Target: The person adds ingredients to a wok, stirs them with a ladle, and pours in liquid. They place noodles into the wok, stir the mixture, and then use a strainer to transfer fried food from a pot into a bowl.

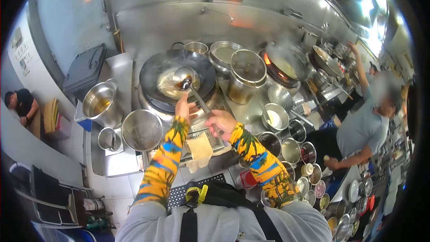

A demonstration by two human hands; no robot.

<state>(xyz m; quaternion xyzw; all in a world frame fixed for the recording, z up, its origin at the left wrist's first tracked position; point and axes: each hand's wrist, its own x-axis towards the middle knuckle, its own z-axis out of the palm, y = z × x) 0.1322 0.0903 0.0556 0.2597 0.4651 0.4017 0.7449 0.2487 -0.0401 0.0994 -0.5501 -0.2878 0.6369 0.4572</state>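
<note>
My right hand is wrapped round the handle of a long metal ladle. The ladle's bowl, with dark liquid in it, is over the large black wok on the stove. Pale liquid or food lies in the wok. Close to the wok's front edge, my left hand has its fingers apart, beside the ladle's handle; no held object shows in it. A beige cloth hangs at the stove's front edge, below my hands.
Metal pots and a round strainer stand at the left. Behind and right are a tall pot and a steaming wok over flame. A co-worker stands right, near many containers. Another person bends at far left.
</note>
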